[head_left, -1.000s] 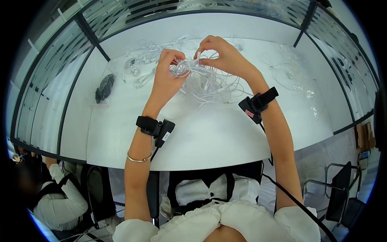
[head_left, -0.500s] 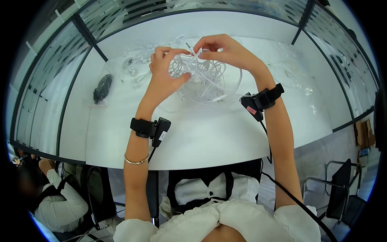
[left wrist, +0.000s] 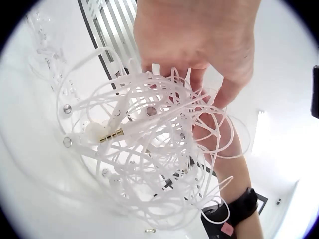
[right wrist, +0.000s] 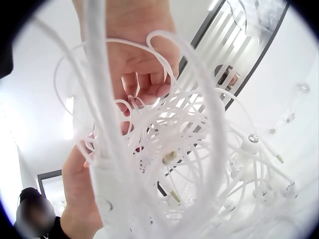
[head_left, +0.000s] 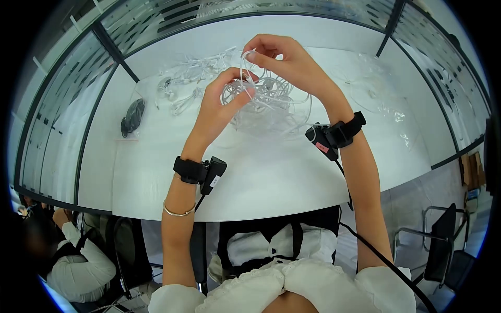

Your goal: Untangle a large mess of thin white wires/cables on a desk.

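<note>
A tangled bundle of white earphone cables (head_left: 266, 104) hangs above the white table. My left hand (head_left: 222, 104) holds its left side, fingers and thumb curled around the strands. My right hand (head_left: 284, 60), a little higher and to the right, pinches a cable loop between thumb and fingers. The left wrist view shows the tangle (left wrist: 164, 114) below the left hand (left wrist: 194, 35), with a gold-tipped plug (left wrist: 112, 135) and several earbuds. In the right wrist view, cables cross close to the lens, below the right hand (right wrist: 137, 55).
More white cables (head_left: 195, 68) lie at the table's back left. A bagged black item (head_left: 133, 117) rests at the left edge, and clear plastic bags (head_left: 383, 99) at the right. Glass-topped partitions (head_left: 88, 120) surround the table (head_left: 271, 177). A seated person (head_left: 83, 261) is at lower left.
The right hand has moved up and slightly left, raising a cable loop. After shifting left, the left hand has come back right against the tangle. The plug that stood up between the hands no longer shows there.
</note>
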The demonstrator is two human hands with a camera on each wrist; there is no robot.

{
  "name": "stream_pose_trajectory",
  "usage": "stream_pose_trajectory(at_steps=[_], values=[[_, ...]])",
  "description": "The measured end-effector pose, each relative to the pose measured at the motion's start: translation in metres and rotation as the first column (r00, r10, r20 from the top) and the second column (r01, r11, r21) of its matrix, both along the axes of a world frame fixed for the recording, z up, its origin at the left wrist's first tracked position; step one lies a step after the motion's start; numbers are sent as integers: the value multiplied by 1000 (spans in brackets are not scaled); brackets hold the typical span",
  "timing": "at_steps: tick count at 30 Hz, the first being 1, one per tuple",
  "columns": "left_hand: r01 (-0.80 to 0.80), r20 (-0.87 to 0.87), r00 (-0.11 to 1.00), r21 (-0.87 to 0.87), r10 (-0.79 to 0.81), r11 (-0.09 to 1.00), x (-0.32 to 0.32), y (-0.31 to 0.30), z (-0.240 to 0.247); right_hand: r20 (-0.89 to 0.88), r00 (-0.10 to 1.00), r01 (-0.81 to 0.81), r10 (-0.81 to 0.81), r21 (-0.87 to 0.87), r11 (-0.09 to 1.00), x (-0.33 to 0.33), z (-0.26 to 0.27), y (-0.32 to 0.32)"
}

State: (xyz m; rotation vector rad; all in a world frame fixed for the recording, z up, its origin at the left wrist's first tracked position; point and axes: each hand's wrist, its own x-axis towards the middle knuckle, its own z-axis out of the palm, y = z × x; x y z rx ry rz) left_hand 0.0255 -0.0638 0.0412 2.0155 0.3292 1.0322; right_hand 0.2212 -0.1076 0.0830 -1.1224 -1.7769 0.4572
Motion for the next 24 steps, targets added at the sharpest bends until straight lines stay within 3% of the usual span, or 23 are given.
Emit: stream_pose_trajectory(at_steps=[2,5,8,12,15,18,21,24], values=[[-92,3,996,53,92,994,3,-1,-1,25,999,29,-29,10,1000,-2,-3,0],[-208,21,978,116,206,971,6,5,-11,108,987,95,-123,235,967,-7,-10,-1],[-231,-7,972,175,236,957,5,5,-11,248,937,208,-245,165,964,-12,7,-15],[-253,-9,964,276,265,927,5,5,-11,100,969,224,-228,51,973,-16,5,-15],[-213,84,976,204,199,956,5,9,-12,9,967,253,-255,110,961,-9,-6,-3],[-239,181,956,23,231,971,6,14,-19,78,958,276,-277,20,961,0,-10,-1],[-211,29,976,-142,217,967,5,18,-22,17,977,214,-214,-2,977,3,-12,2],[-222,-95,968,107,232,969,5,16,-23,34,975,218,-218,4,976,-4,-11,1]])
